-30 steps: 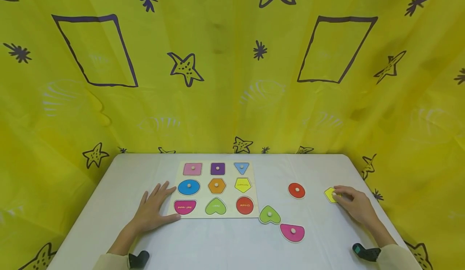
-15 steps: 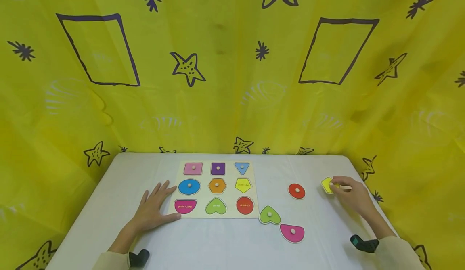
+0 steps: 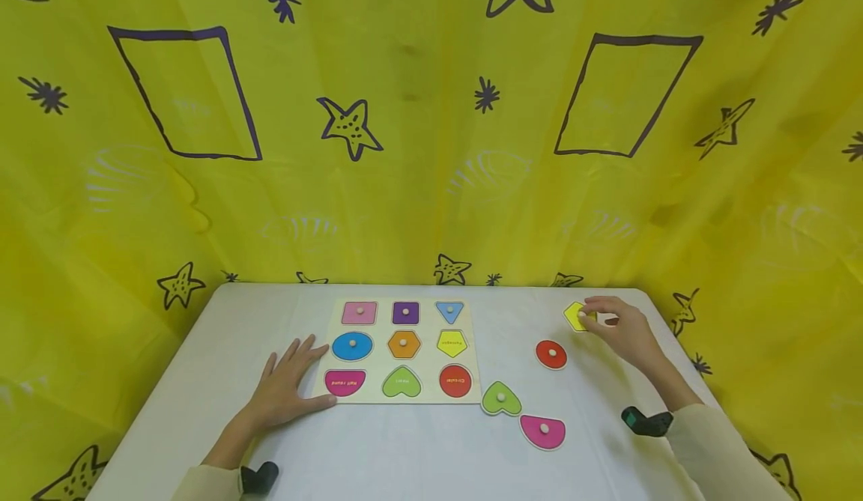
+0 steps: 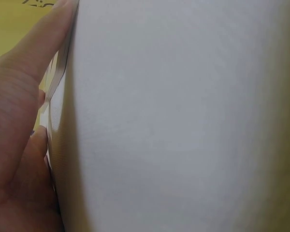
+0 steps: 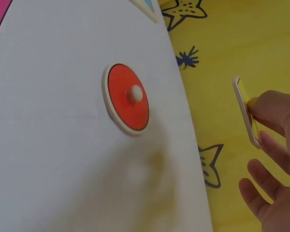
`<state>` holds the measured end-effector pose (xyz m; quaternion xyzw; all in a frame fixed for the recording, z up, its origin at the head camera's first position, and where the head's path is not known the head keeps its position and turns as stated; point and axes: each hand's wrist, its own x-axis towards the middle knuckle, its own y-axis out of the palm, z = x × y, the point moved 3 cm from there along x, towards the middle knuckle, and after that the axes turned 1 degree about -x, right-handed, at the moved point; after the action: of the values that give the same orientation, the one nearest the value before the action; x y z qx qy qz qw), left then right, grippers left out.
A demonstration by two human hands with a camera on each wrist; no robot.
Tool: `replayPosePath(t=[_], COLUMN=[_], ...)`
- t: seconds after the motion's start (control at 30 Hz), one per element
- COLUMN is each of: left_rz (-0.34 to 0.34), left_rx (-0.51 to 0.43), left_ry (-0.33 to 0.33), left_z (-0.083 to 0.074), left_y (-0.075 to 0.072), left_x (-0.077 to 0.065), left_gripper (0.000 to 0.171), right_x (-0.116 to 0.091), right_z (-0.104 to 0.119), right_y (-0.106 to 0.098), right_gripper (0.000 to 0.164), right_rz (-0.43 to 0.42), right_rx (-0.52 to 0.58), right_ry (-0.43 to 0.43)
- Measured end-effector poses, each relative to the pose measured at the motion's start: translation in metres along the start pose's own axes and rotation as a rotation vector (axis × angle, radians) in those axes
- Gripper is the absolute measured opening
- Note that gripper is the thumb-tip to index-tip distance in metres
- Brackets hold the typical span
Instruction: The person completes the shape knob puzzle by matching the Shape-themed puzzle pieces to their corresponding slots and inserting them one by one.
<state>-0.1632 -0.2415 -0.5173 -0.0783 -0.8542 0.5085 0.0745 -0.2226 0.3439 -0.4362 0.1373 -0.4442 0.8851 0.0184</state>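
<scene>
My right hand [image 3: 623, 332] pinches a yellow pentagon puzzle piece [image 3: 574, 315] between thumb and finger, raised over the right part of the table. The right wrist view shows that pentagon edge-on, apart from the table. With fingers spread, my left hand [image 3: 282, 392] rests at the left edge of a wooden shape puzzle board [image 3: 428, 366], fingertips and thumb touching it. Knobbed pieces fill the top row, the oval and the hexagon. The pentagon, half round, heart and circle spots show printed words and no knobs. In the left wrist view, my thumb [image 4: 38, 43] lies along the board's edge.
On the white table [image 3: 404, 456], right of the board, lie a red circle piece [image 3: 550, 353], a green heart piece [image 3: 495, 405] touching or nearly touching the board's corner, and a magenta half-round piece [image 3: 536, 435]. A yellow patterned curtain [image 3: 418, 186] hangs behind.
My right hand has lifted the yellow pentagon piece off the table and carried it leftward and toward the back. The left hand and the board stay in place.
</scene>
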Motion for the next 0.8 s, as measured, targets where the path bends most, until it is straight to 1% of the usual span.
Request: replayPosePath(t=[0.23, 0.53, 0.8], left_rz=[0.0, -0.008, 0.001], left_rx=[0.01, 0.002, -0.004], left_ry=[0.003, 0.008, 0.001], left_z=[0.001, 0.003, 0.004], left_y=[0.001, 0.002, 0.004], left_x=[0.0, 0.001, 0.002], left_gripper=[0.098, 0.099, 0.099], right_x=[0.017, 0.034, 0.041], right_z=[0.026, 0.054, 0.069], right_y=[0.015, 0.041, 0.066], right_gripper=[0.022, 0.018, 0.018], right_rz=[0.019, 0.058, 0.095], right_rx=[0.063, 0.13, 0.167], right_ry=[-0.02, -0.037, -0.032])
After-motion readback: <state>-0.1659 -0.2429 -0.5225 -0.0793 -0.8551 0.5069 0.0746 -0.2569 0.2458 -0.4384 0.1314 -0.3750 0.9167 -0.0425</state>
